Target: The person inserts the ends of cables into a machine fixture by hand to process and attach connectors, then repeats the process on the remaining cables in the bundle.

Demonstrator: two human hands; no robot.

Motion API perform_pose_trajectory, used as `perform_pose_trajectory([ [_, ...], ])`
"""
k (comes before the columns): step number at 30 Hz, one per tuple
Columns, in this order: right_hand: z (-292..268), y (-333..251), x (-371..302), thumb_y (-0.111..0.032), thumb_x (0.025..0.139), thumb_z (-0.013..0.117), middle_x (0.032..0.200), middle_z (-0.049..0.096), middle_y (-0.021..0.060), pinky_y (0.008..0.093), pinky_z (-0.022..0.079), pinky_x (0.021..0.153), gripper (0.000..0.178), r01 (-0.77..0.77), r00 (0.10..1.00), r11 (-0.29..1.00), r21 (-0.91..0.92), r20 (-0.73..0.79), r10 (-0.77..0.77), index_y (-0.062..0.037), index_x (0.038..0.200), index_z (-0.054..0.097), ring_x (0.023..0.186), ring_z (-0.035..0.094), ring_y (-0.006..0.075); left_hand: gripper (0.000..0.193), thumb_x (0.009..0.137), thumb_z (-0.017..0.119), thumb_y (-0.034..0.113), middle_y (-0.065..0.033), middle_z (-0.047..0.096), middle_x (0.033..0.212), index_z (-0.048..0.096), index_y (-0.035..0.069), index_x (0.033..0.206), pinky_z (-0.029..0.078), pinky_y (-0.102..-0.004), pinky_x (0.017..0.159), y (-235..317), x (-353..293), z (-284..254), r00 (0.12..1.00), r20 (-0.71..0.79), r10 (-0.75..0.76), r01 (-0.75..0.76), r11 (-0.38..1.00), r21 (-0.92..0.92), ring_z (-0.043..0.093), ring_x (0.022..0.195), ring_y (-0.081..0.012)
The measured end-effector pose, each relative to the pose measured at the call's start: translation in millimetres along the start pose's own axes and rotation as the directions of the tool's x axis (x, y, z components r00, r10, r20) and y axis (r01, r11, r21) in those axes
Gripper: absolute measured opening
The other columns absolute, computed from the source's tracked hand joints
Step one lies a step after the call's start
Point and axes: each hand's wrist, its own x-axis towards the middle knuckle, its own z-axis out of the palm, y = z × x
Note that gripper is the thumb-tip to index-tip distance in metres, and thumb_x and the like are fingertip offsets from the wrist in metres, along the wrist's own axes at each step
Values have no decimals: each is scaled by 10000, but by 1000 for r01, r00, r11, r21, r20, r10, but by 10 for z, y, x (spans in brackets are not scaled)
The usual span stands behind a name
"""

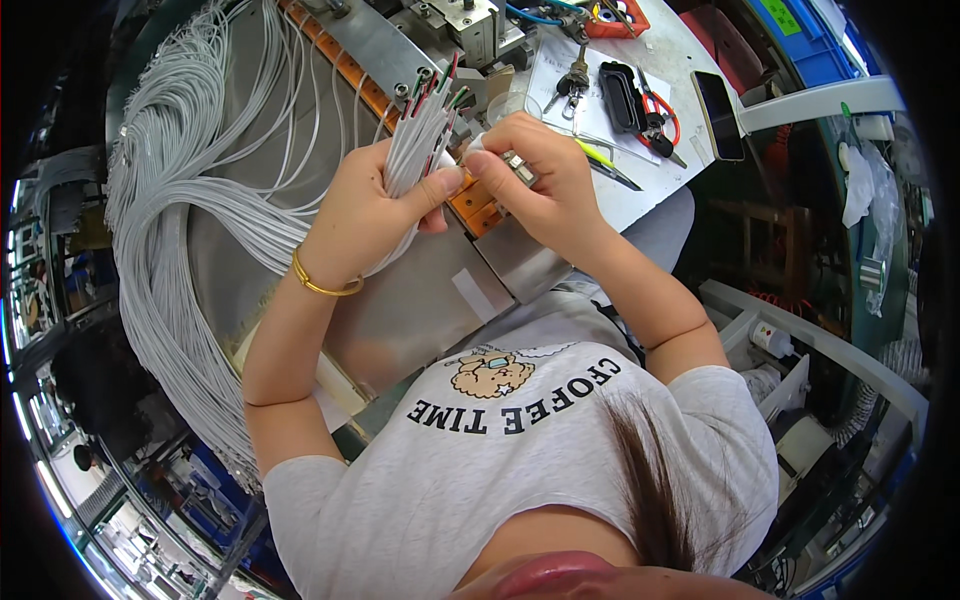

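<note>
- Clamped left hand (pixel 365 215) around a bundle of grey cables (pixel 418 145), thumb across the near side, ends pointing far and slightly right; probably gripped below the tips to leave the coloured cores (pixel 455 80) exposed and in plain sight.
- Curled right hand (pixel 548 185) just right of the bundle, thumb and forefinger close together; could not tell of anything pinched there, with fingertips partly hidden.
- Held both hands above an orange strip (pixel 475 215) at the far edge of a metal plate (pixel 395 335), perhaps to work near the metal machinery (pixel 470 25).
- Saw loose grey cables (pixel 170 110) heaped and draped along the left, presumably for easy reach from that side.
- Found keys (pixel 575 78), a black case (pixel 622 97), a red-handled tool (pixel 672 108) and a yellow pointed tool (pixel 600 158) on the white surface (pixel 670 62) to the far right, likely set aside within reach; spotted a phone (pixel 717 115) by its right edge.
- Noticed dark capital lettering and a cartoon figure on the grey T-shirt (pixel 500 460), upside down in view.
- Saw a green label (pixel 783 15) on a blue bin (pixel 825 60), far right, too small to read; made out no brand.
</note>
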Motion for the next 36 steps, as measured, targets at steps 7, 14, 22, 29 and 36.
perform_pose_trajectory([
  [7,-50,-10,10,-81,802,618,798,589,46,236,418,668,118,-147,987,984,97,79,139,15,867,600,730,531,104,204,814,687,160,-3,565,704,590,2,899,420,-203,493,15,8,24,1000,-15,20,-20,1000,-14,516,533,-59],
  [14,-68,-33,41,-86,799,620,818,594,36,230,420,676,126,-229,967,968,104,136,214,16,870,600,759,531,84,231,808,693,162,8,562,717,587,-1,934,422,-193,498,-8,13,12,1000,-29,-3,2,1000,-22,514,545,-51],
  [22,-55,-66,40,-110,832,589,760,592,25,227,427,663,141,-408,893,912,51,230,387,29,855,589,734,521,64,215,822,676,161,3,566,712,582,5,937,431,-201,483,-44,0,83,999,-24,48,-45,992,116,521,541,-51],
  [29,74,-28,-49,-139,849,587,700,567,38,236,423,640,169,-311,950,945,99,10,311,28,830,572,690,510,71,196,838,650,154,0,564,701,586,5,947,437,-208,473,-53,20,33,997,-61,49,-50,999,-16,522,523,-55],
  [36,66,15,-19,-160,877,561,687,507,86,286,401,610,199,-10,997,967,-255,-80,-11,26,813,533,659,505,166,186,843,633,154,-6,562,685,587,1,939,443,-222,469,-66,38,7,1000,26,-9,8,1000,26,531,525,-64],
])
